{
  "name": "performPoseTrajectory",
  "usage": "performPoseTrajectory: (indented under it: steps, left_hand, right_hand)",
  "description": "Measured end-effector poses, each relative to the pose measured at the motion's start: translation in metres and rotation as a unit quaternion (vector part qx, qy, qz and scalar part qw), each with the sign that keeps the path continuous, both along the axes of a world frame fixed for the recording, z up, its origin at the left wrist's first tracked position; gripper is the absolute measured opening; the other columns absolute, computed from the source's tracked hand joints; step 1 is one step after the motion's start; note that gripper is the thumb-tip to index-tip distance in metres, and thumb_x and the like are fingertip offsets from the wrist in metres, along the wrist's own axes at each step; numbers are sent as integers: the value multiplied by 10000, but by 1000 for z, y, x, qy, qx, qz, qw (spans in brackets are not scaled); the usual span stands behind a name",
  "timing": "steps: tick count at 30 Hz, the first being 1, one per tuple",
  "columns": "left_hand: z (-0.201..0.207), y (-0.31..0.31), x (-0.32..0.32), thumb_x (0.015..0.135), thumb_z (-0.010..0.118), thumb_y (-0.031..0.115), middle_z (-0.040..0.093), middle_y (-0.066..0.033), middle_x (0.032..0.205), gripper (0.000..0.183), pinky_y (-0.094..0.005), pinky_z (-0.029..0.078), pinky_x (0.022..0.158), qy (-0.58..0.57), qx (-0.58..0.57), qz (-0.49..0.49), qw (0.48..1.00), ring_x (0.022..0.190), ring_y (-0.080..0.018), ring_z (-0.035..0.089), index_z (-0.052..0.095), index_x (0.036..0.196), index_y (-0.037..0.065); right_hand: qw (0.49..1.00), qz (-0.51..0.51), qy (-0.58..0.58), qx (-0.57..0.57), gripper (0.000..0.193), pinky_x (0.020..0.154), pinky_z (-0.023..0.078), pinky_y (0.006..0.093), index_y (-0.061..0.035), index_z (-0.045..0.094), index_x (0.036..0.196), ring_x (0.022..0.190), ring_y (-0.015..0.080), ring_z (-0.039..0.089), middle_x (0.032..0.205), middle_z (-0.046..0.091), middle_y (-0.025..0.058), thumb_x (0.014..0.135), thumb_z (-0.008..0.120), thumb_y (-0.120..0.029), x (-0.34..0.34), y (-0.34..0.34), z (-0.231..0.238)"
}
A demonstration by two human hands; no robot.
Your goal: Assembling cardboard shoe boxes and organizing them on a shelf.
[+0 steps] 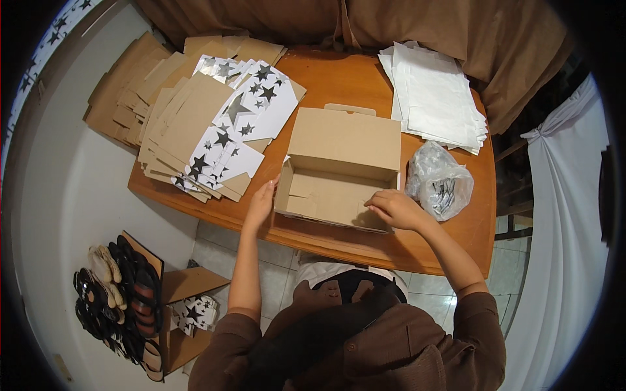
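Observation:
A brown cardboard box (338,189) stands with its lid (344,133) raised at the far side. Its inside is bare brown board with slots and tabs along the near wall. My left hand (262,203) lies along the outside of the box's left wall, fingers stretched out and touching it. Over the near right wall reaches my right hand (395,208), its fingers bent and closed together at a tab inside. Right of the box sits a clear plastic bag (441,181) of small dark and silvery pieces I cannot make out.
Flat cardboard blanks (195,107), some white with black stars, are piled at the left of the wooden table (339,78). White paper sheets (435,94) lie at the far right. A shoe rack (189,283) with sandals stands at the lower left. Curtains hang behind and at the right.

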State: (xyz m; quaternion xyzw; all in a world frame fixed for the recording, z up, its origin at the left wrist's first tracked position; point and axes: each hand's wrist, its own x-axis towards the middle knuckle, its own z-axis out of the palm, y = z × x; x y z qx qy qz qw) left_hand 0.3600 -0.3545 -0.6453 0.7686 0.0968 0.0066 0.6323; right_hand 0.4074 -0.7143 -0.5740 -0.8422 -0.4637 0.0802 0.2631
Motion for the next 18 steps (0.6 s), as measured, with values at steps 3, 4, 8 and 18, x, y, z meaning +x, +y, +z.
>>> performPoseTrajectory:
  steps: [3, 4, 8, 18]
  left_hand:
    - [8, 7, -3, 983, 387, 282, 594, -138, 1156, 401, -292, 390, 944, 20, 27, -28, 999, 1096, -201, 541, 544, 1196, -19]
    - [-1, 19, -8, 963, 443, 268, 602, -144, 1131, 371, -299, 409, 923, -22, 60, -8, 998, 1075, -200, 552, 553, 1185, -8]
    - [47, -17, -17, 933, 507, 241, 615, -141, 1101, 343, -291, 454, 853, -35, 159, 31, 986, 998, -188, 586, 560, 1171, 0]
    - [25, -6, -34, 869, 571, 124, 611, -114, 1061, 349, -326, 472, 797, -72, 207, 30, 975, 950, -229, 600, 523, 1201, 30]
  right_hand:
    - [999, 15, -14, 30, 148, 765, 470, 385, -29, 630, 917, 852, 290, 588, 874, 615, 115, 846, 532, -115, 4, 2, 2]
    - [998, 19, -32, 48, 142, 764, 469, 387, -28, 628, 912, 845, 292, 589, 873, 614, 113, 840, 540, -113, 4, 8, 8]
    - [997, 22, -39, 61, 145, 758, 468, 385, -33, 622, 922, 843, 288, 589, 876, 610, 110, 829, 558, -125, -9, 10, 10]
    - [964, -80, -246, 66, 234, 760, 460, 364, -54, 612, 959, 842, 236, 585, 888, 603, 68, 732, 607, -114, -58, 11, -3]
